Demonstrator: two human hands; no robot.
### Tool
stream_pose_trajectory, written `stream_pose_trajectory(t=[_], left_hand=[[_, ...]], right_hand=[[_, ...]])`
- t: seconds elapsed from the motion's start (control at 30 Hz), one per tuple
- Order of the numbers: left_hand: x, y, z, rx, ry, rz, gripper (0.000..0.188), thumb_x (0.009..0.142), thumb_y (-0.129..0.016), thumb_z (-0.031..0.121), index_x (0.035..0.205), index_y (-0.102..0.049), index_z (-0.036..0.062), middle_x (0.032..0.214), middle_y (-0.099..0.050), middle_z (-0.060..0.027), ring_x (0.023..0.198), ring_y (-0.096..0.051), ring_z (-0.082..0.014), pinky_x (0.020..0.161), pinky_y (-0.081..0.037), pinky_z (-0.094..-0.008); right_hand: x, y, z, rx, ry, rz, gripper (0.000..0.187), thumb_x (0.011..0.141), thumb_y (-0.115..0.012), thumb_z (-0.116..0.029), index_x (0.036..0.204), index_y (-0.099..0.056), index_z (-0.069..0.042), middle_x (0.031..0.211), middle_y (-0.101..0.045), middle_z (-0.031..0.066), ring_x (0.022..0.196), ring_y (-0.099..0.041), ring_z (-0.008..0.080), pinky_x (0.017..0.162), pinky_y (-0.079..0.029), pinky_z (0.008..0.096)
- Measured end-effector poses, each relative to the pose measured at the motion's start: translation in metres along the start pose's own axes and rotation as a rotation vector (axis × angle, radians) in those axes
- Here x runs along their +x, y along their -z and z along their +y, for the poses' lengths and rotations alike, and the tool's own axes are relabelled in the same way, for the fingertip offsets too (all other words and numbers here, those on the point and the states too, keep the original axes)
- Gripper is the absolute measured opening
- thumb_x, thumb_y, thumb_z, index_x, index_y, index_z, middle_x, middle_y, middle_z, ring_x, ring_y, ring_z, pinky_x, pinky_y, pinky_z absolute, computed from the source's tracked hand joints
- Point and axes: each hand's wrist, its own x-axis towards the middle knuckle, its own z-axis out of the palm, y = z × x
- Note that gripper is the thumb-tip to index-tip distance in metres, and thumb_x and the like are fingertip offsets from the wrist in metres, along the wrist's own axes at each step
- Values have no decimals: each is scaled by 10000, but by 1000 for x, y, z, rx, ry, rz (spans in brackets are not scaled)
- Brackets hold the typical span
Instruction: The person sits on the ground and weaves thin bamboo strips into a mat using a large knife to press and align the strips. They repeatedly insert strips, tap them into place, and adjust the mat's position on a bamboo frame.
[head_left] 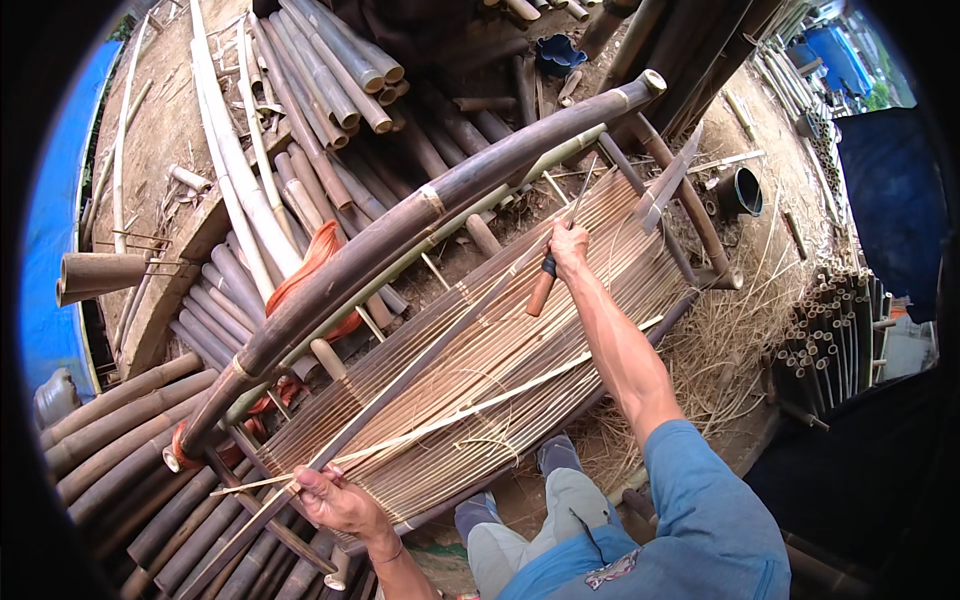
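A long dark bamboo strip (430, 352) runs slantwise over a bamboo bench with a slatted seat (600, 290). Near the bench's left end, my left hand (343, 503) is closed around this strip. A thin pale strip (470, 410) also passes by its fingers; whether they grip it too, I cannot tell. My right hand (570, 248) is closed on a knife (541, 288), whose wooden handle points down below the fist while a narrow blade sticks out above. The dark strip's far end meets the right hand there. Slender loops of shaving lie on the slats.
A thick bamboo rail (430, 203) spans the bench's far side. On its right end rests a broad pointed metal blade (668, 185). Bamboo poles (310, 80) are stacked behind and at left. Shavings (725, 350) litter the ground at right, near a black bucket (740, 192).
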Motion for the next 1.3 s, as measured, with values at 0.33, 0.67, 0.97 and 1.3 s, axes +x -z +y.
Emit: stream_pose_trajectory(t=[0.33, 0.67, 0.97, 1.3], left_hand=[[-3, -26, 29, 69, 82, 12, 475, 977, -548, 383, 638, -392, 89, 607, -368, -5, 616, -404, -116, 601, -350, -239], [19, -36, 11, -4, 127, -15, 418, 994, -511, 387, 714, -411, 93, 622, -390, -7, 613, -378, -105, 600, -359, -253], [53, -35, -105, -97, 292, -158, 419, 1003, -489, 390, 684, -402, 133, 590, -371, 51, 551, -364, -60, 529, -379, -223], [159, 25, -330, 289, 606, -437, 587, 832, -603, 652, 619, -434, 131, 563, -399, 20, 497, -416, -103, 512, -420, -282]], right_hand=[[-1, 2, -7, -16, -39, 4, 258, 910, -539, -186, 701, -509, -37, 527, -490, 38, 389, -490, 165, 360, -396, 316], [2, 3, -28, -14, 27, 123, 261, 912, -553, -188, 698, -520, -41, 522, -503, 47, 386, -500, 163, 359, -404, 316], [-17, 53, 33, -514, 370, -85, 249, 957, -545, -250, 997, -623, -17, 696, -580, 92, 660, -571, 187, 598, -448, 352], [-79, 108, 163, -1464, 709, -1006, 704, 715, -734, -130, 1333, -407, -48, 1055, -595, 178, 900, -595, 382, 793, -481, 461]])
